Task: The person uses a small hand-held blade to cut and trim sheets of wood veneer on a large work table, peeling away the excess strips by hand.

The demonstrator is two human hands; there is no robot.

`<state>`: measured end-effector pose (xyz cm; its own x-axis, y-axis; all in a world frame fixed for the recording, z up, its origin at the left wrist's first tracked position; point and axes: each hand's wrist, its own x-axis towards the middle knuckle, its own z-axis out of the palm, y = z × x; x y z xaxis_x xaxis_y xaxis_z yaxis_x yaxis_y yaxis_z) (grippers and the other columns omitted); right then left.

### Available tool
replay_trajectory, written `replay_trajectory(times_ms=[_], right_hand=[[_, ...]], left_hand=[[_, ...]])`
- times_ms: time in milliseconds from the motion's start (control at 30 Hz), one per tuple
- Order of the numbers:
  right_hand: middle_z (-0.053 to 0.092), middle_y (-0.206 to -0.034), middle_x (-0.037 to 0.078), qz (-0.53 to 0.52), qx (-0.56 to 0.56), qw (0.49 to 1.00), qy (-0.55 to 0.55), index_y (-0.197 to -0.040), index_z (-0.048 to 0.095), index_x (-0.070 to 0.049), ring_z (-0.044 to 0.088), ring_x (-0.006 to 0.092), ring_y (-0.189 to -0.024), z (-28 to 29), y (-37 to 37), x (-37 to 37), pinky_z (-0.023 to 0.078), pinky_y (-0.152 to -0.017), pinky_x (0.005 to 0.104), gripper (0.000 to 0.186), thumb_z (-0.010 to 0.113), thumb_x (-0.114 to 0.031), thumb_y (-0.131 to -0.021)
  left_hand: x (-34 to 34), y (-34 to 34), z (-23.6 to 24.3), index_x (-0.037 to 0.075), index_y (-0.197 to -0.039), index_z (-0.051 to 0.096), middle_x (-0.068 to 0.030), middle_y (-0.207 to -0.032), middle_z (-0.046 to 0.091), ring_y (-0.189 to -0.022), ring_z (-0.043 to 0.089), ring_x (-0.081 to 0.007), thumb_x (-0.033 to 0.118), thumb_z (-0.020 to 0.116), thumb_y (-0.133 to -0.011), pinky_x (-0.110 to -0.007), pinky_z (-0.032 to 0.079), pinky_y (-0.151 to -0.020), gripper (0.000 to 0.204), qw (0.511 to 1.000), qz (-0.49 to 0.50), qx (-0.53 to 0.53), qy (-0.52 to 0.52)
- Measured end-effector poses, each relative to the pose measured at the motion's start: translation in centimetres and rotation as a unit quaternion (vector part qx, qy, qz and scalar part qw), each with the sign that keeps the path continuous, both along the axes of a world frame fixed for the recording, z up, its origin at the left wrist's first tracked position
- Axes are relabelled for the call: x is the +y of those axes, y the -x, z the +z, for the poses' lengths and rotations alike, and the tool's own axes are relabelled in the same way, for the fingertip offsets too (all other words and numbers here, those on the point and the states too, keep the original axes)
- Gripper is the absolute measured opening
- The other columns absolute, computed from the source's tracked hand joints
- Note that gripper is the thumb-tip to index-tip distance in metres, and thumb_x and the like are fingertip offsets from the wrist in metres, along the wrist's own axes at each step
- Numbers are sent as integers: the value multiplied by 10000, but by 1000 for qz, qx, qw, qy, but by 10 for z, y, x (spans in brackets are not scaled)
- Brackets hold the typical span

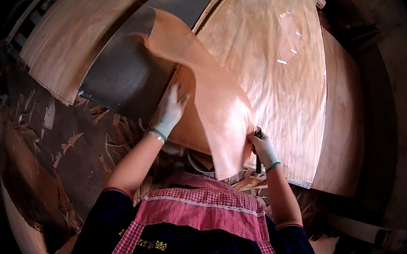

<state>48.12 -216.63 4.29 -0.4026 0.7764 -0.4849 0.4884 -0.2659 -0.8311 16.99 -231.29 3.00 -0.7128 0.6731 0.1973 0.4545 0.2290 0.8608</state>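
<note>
A thin reddish-brown wood veneer sheet (pixel 216 98) is lifted and curled in front of me, its far end bending over a dark flat panel. My left hand (pixel 170 111), in a white glove with a green cuff, is at its left side, fingers apart. Beneath the curl lies another brown veneer piece (pixel 189 125). My right hand (pixel 264 149), also gloved, is closed around a dark, narrow hand tool (pixel 258 164) near the curled sheet's right edge. The tool's exact kind cannot be made out. A large pale veneer sheet (pixel 285 106) lies flat beyond it.
The dark smooth panel (pixel 124 74) lies left of centre, with a stack of veneer (pixel 68 48) farther left. White tape strips (pixel 282 62) mark a patch on the pale sheet. More veneer (pixel 342 126) lies at right. Torn scraps (pixel 123 136) litter the floor.
</note>
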Motion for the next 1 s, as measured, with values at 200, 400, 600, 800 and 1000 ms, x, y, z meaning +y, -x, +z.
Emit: replay_trajectory(times_ms=[200,400,600,800,1000], right_hand=[[650,-760,-13,189,4,982,4,-933,658,-41,528,56,-619,86,11,41,395,-535,217,149,669,-178,-873],[659,-769,-7,258,-10,965,-51,-935,637,-33,508,39,-603,173,43,61,365,-511,202,159,660,-183,-888],[601,-683,-20,155,-43,987,-27,-842,648,-79,423,46,-495,147,-58,66,328,-452,213,155,644,-219,-906],[669,-728,9,-17,-66,993,97,-890,693,-99,452,48,-508,33,-154,1,352,-472,199,129,672,-225,-904],[672,-749,31,-19,39,972,230,-1039,627,-54,547,68,-543,-11,-99,-36,423,-476,212,166,648,-142,-900]], left_hand=[[-23,-50,-1,94,-1452,413,-78,-1444,477,-1319,450,-234,659,383,-950,-389,398,-1049,757,690,-5,-699,-187],[-3,-22,16,74,-1281,558,-67,-1224,625,-1103,604,-195,390,540,-968,-371,508,-927,445,741,2,-642,-195],[41,-83,18,46,-1099,623,-75,-999,686,-873,670,-176,61,619,-909,-304,573,-746,191,809,-78,-564,-147],[71,-133,-21,1,-995,622,-17,-931,639,-873,562,-106,108,653,-881,-275,470,-830,160,937,-127,-323,-41],[74,-72,-40,0,-937,562,-40,-885,601,-876,567,-154,71,615,-873,-303,480,-824,109,963,-145,-227,15]])
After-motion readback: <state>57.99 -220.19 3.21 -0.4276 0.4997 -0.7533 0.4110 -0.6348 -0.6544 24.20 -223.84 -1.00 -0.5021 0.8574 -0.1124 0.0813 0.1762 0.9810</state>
